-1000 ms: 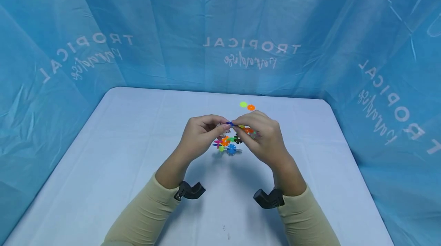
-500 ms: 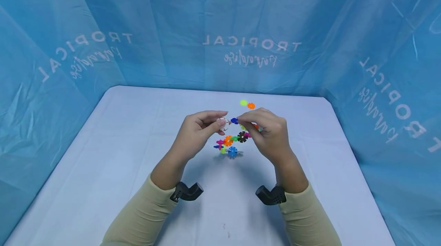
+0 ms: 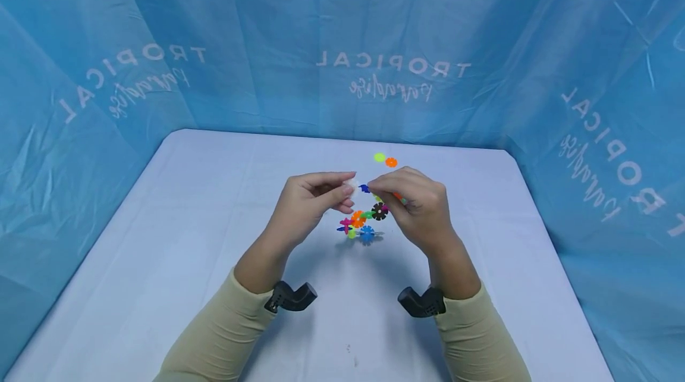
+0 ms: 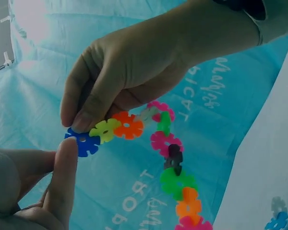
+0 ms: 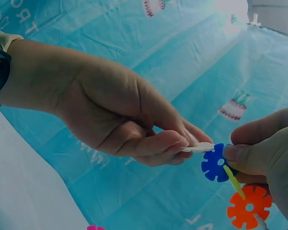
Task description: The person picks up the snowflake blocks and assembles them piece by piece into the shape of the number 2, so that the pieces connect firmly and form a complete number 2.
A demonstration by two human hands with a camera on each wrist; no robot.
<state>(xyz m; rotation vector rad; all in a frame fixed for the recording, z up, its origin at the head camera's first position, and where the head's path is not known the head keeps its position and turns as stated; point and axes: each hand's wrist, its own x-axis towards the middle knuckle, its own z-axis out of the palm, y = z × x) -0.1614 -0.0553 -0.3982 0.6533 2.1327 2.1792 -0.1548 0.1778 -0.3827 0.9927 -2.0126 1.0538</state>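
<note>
My left hand (image 3: pixel 316 200) pinches a white snowflake disc (image 5: pixel 199 148) between thumb and fingers; it appears nearly edge-on in the right wrist view. Facing it, my right hand (image 3: pixel 414 203) grips a blue snowflake disc (image 5: pixel 213 165) by its edge. The white disc's rim is right at the blue disc's notched edge. From the blue disc hangs a chain of linked discs: a yellow one (image 4: pixel 104 131), an orange one (image 4: pixel 127 125), then clear, pink, green and black (image 4: pixel 173 159) ones. In the head view, my right hand hides part of this chain.
The chain's lower end, with a light blue disc (image 3: pixel 367 235), is low over the white table (image 3: pixel 214 221). Farther back lie a loose yellow-green disc (image 3: pixel 379 157) and an orange disc (image 3: pixel 392 162). Blue printed curtains (image 3: pixel 342 102) enclose the table's back and sides.
My hands, fingertips together over the blue disc a second ago, have drawn slightly apart. The white disc has come into view and turned in my left fingers. The hanging chain has shifted slightly right.
</note>
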